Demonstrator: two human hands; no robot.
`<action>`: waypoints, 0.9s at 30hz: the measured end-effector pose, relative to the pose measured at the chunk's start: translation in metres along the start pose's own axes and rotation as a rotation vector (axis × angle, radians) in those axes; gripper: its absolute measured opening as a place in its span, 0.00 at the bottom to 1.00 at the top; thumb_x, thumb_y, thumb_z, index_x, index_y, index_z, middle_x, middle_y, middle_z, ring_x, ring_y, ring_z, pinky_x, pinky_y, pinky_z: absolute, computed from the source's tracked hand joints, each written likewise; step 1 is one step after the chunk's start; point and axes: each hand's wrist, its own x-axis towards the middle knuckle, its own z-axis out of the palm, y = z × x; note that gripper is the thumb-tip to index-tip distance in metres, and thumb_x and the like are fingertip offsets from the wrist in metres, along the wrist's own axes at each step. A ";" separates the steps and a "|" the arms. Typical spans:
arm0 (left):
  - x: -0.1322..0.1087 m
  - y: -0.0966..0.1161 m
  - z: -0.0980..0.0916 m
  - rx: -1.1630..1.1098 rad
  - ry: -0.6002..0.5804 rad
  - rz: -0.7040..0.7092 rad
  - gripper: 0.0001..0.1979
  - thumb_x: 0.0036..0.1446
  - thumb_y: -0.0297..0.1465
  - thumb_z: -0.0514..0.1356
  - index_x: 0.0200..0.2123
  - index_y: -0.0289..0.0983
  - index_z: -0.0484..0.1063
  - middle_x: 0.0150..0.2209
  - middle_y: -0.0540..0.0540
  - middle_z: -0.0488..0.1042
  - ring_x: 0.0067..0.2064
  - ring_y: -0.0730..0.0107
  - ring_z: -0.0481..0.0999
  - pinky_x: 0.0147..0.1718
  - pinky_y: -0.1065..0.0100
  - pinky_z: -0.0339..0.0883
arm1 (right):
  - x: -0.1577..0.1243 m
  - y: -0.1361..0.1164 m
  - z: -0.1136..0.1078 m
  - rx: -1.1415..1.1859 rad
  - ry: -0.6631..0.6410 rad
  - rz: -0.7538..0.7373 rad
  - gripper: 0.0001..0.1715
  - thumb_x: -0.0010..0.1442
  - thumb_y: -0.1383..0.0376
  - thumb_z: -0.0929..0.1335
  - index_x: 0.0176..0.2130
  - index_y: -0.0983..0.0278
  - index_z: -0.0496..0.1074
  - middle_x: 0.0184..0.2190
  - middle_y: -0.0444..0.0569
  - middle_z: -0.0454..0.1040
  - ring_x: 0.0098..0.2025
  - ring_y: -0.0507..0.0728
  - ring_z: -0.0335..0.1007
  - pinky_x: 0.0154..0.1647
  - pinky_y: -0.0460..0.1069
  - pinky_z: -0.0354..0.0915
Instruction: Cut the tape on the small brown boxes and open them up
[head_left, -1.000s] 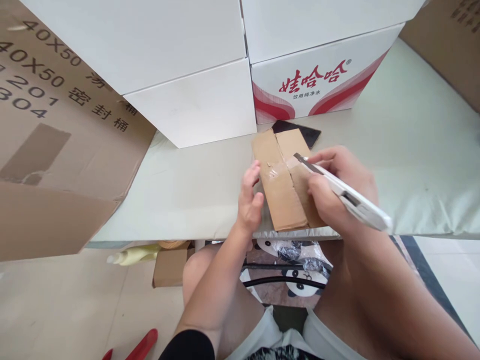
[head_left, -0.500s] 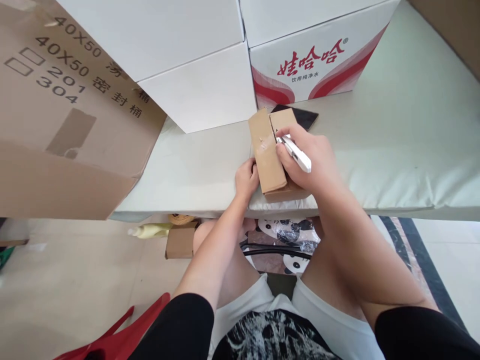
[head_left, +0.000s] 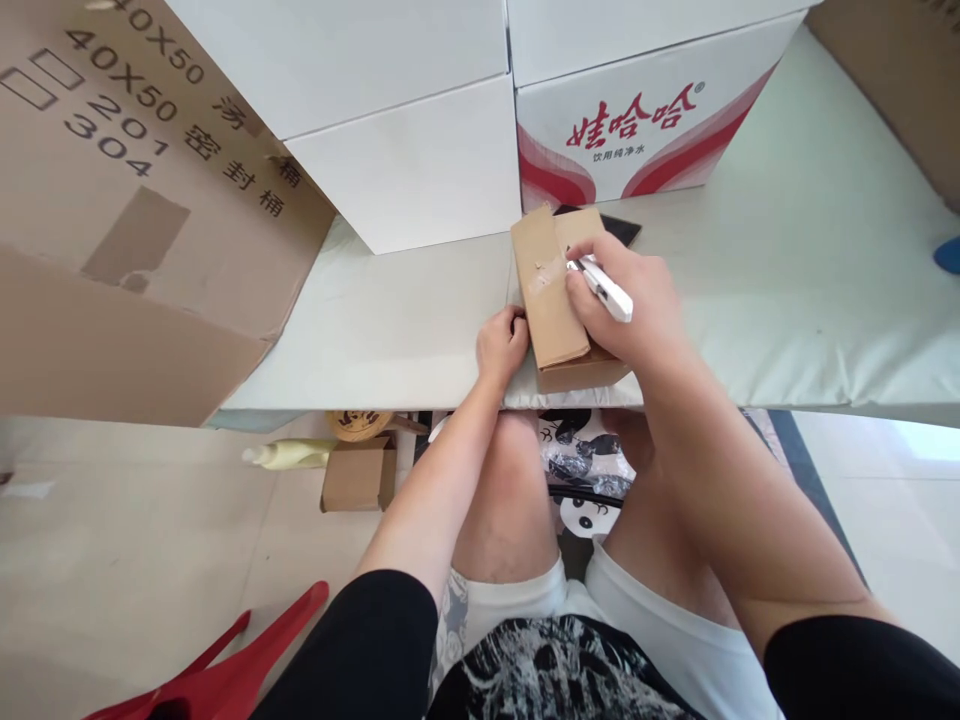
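On the cloth-covered table a small brown cardboard box point(head_left: 551, 310) stands near the front edge, with clear tape point(head_left: 547, 275) across its top flaps. Pressed against the box's left side is my left hand point(head_left: 502, 345), its fingers curled and their tips partly hidden. My right hand point(head_left: 630, 295) is closed around a white box cutter point(head_left: 606, 290) above the box's right half. The cutter's front end meets the top near the flap's edge and the tape; its blade is too small to make out. Behind the box lies a flat black object point(head_left: 621, 230), partly covered.
White cartons point(head_left: 420, 180) are stacked at the back, one with red lettering point(head_left: 630, 120). A large brown carton point(head_left: 135, 250) stands left, another point(head_left: 900, 90) at the far right. A blue object point(head_left: 949, 255) shows at the right edge. Below are a small box point(head_left: 360, 475) and a red chair point(head_left: 247, 650).
The view has shifted slightly. The box cutter has moved a little along the box top, and its front end now shows more clearly beside the tape. Both hands keep their holds.
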 end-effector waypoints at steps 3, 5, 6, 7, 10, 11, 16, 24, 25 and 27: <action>0.001 -0.002 0.002 0.002 0.003 0.002 0.13 0.68 0.31 0.54 0.45 0.38 0.79 0.47 0.40 0.84 0.47 0.56 0.80 0.46 0.62 0.69 | -0.001 0.000 0.000 0.012 0.026 0.003 0.16 0.64 0.59 0.65 0.50 0.58 0.75 0.36 0.53 0.81 0.38 0.66 0.75 0.42 0.58 0.65; 0.001 -0.002 0.003 0.002 0.006 0.001 0.13 0.68 0.31 0.54 0.45 0.38 0.79 0.46 0.39 0.83 0.47 0.55 0.80 0.46 0.62 0.69 | -0.002 0.000 -0.001 0.018 0.032 0.014 0.16 0.64 0.59 0.65 0.50 0.58 0.74 0.36 0.52 0.81 0.39 0.66 0.75 0.43 0.58 0.65; 0.001 -0.002 0.003 0.002 0.007 0.001 0.13 0.68 0.31 0.54 0.44 0.37 0.79 0.46 0.39 0.84 0.47 0.55 0.80 0.46 0.62 0.69 | -0.002 -0.001 -0.001 0.020 0.023 0.024 0.16 0.65 0.59 0.65 0.50 0.58 0.74 0.36 0.52 0.81 0.39 0.66 0.75 0.42 0.58 0.65; 0.001 -0.002 0.003 0.002 0.008 0.001 0.13 0.68 0.31 0.54 0.44 0.37 0.80 0.46 0.39 0.84 0.46 0.55 0.80 0.46 0.62 0.69 | -0.002 -0.001 -0.002 0.022 0.009 0.032 0.16 0.65 0.59 0.65 0.50 0.58 0.74 0.36 0.52 0.81 0.39 0.66 0.75 0.42 0.57 0.65; 0.001 -0.002 0.002 0.005 0.009 0.004 0.13 0.67 0.31 0.54 0.44 0.37 0.80 0.46 0.39 0.84 0.46 0.55 0.80 0.46 0.62 0.69 | -0.002 -0.002 -0.003 0.030 -0.002 0.033 0.15 0.64 0.59 0.65 0.49 0.58 0.75 0.34 0.52 0.80 0.36 0.65 0.74 0.38 0.56 0.63; 0.001 -0.002 0.002 0.007 0.010 0.004 0.13 0.67 0.31 0.54 0.44 0.37 0.80 0.46 0.40 0.84 0.46 0.55 0.80 0.46 0.62 0.69 | -0.002 -0.001 -0.003 0.033 0.011 0.023 0.15 0.64 0.59 0.66 0.49 0.58 0.75 0.34 0.52 0.80 0.35 0.64 0.74 0.37 0.55 0.63; 0.001 -0.001 0.001 0.018 0.005 -0.005 0.13 0.67 0.30 0.54 0.44 0.38 0.80 0.46 0.41 0.84 0.46 0.55 0.81 0.46 0.62 0.70 | -0.002 -0.001 -0.002 0.044 0.061 -0.009 0.14 0.62 0.58 0.66 0.46 0.58 0.76 0.31 0.51 0.80 0.32 0.64 0.72 0.33 0.54 0.60; 0.001 -0.001 -0.001 -0.022 0.007 -0.006 0.13 0.65 0.30 0.55 0.43 0.38 0.80 0.46 0.40 0.84 0.47 0.54 0.80 0.47 0.60 0.70 | -0.001 -0.006 -0.005 0.003 0.002 0.037 0.17 0.63 0.58 0.65 0.48 0.58 0.76 0.32 0.52 0.81 0.33 0.65 0.74 0.34 0.54 0.59; 0.001 -0.001 -0.001 -0.033 0.010 -0.006 0.13 0.65 0.30 0.55 0.42 0.38 0.80 0.46 0.40 0.84 0.47 0.55 0.80 0.47 0.60 0.70 | -0.001 -0.006 -0.005 0.002 0.000 0.034 0.17 0.63 0.58 0.65 0.48 0.58 0.76 0.32 0.52 0.81 0.33 0.65 0.74 0.34 0.53 0.59; 0.002 -0.002 -0.001 -0.058 0.019 -0.001 0.12 0.64 0.30 0.55 0.41 0.38 0.80 0.44 0.41 0.84 0.46 0.55 0.81 0.47 0.60 0.71 | -0.002 -0.006 -0.005 0.002 0.000 0.025 0.17 0.63 0.57 0.65 0.48 0.58 0.76 0.32 0.52 0.81 0.32 0.65 0.74 0.33 0.53 0.59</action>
